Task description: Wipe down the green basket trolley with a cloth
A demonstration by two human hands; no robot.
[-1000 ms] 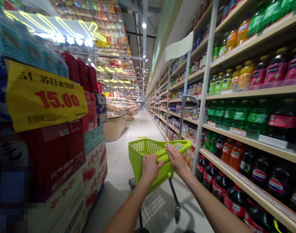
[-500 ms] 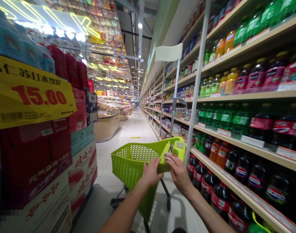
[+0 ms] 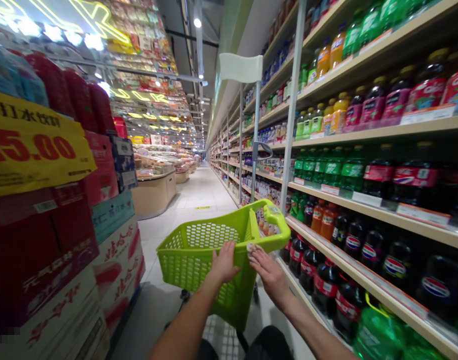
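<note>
A green plastic shopping cart [image 3: 199, 265] stands in front of me, its handle end toward the right. My left hand [image 3: 224, 263] rests on the near side rim of the basket, fingers over the edge and thumb apart. My right hand [image 3: 268, 275] presses a crumpled whitish cloth [image 3: 253, 250] against the rim near the handle [image 3: 279, 225]. The fingers of this hand are extended over the cloth, with their tips close together.
Shelves of bottled drinks [image 3: 330, 190] line the right side. Stacked drink cartons [image 3: 116, 270] with a yellow price sign [image 3: 37, 145] stand at the left. A tiled aisle [image 3: 191, 190] runs ahead past display counters [image 3: 154, 192].
The cart has turned, and its handle end is nearer and further right. My right hand and the cloth have moved from beside the handle down onto the side rim. My left hand has shifted left.
</note>
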